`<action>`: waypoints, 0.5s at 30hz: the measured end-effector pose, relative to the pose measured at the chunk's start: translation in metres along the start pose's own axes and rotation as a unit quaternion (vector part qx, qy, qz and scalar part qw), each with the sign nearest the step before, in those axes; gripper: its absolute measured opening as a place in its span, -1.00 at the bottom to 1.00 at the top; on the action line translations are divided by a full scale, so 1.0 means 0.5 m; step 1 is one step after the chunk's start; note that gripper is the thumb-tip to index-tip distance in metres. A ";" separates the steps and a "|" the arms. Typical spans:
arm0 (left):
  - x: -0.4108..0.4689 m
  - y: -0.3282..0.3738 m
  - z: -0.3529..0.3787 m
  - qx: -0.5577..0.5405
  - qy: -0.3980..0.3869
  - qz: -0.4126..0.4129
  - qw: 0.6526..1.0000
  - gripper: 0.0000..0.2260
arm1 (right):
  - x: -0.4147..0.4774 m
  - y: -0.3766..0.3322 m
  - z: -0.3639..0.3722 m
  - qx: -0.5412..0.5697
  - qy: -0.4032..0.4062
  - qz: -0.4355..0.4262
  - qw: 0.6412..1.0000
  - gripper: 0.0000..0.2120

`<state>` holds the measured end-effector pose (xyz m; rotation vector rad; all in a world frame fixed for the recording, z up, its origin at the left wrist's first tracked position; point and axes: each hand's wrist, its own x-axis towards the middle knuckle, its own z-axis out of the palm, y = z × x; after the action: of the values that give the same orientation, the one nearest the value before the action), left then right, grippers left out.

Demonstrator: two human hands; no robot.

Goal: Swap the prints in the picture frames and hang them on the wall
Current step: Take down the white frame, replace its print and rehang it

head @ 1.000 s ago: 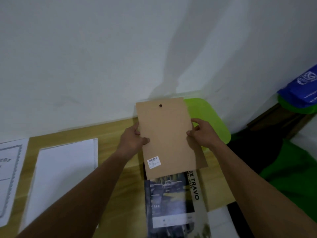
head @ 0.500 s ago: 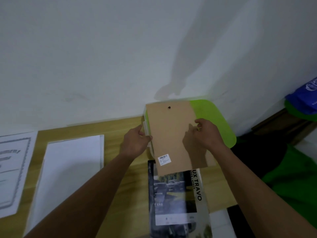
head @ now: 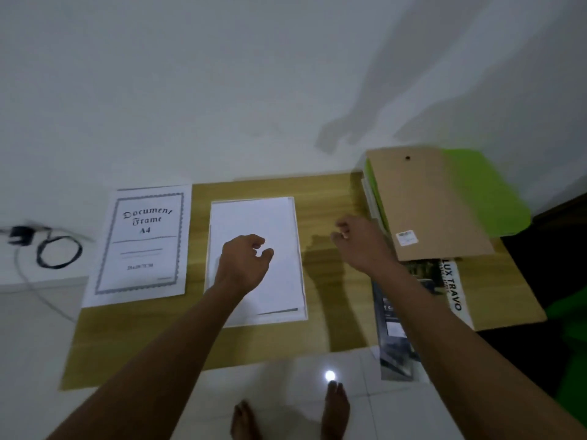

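Observation:
A brown backing board (head: 428, 204) lies at the right on top of a stack, over a green sheet (head: 489, 192). Below it a dark print (head: 400, 315) with the words "LUX TRAVO" sticks out. A white frame (head: 279, 236), face down or blank, lies in the middle of the wooden board (head: 330, 312). A "Document Frame A4" sheet (head: 143, 242) lies at the left. My left hand (head: 244, 265) hovers over the white frame with loosely curled fingers and holds nothing. My right hand (head: 359, 242) hangs between the white frame and the backing board, empty.
A black cable with a plug (head: 47, 249) lies on the white floor at the far left. The white wall (head: 222, 90) rises behind the board. My bare feet (head: 292, 414) stand at the near edge. Dark and green cloth (head: 568, 312) lies at the right.
Both hands have let go of the brown backing board, which now rests on the stack at the right. The hands and the view have moved left, toward the white frame.

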<state>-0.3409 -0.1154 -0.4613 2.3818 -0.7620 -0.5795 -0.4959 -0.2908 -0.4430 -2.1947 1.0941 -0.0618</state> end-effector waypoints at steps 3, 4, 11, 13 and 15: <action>-0.009 -0.083 -0.024 0.024 -0.001 -0.001 1.000 -0.65 | -0.019 -0.045 0.103 -0.022 -0.037 -0.011 0.999 -0.63; -0.012 -0.106 -0.029 0.033 -0.004 -0.004 0.999 -0.62 | -0.024 -0.057 0.135 -0.031 -0.049 -0.010 0.998 -0.61; -0.019 -0.220 -0.024 0.114 0.013 -0.019 0.993 -0.42 | -0.046 -0.075 0.279 -0.144 -0.084 0.032 0.986 -0.72; -0.019 -0.234 -0.020 0.116 0.004 -0.034 0.993 -0.41 | -0.047 -0.081 0.292 -0.170 -0.069 0.037 0.982 -0.60; -0.020 -0.244 -0.014 0.107 -0.010 -0.051 0.993 -0.39 | -0.047 -0.084 0.300 -0.183 -0.062 0.046 0.980 -0.44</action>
<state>-0.2974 -0.0238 -0.5304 2.6285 -0.7478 -0.5899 -0.4334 -0.1739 -0.5281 -2.4255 1.2089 0.3373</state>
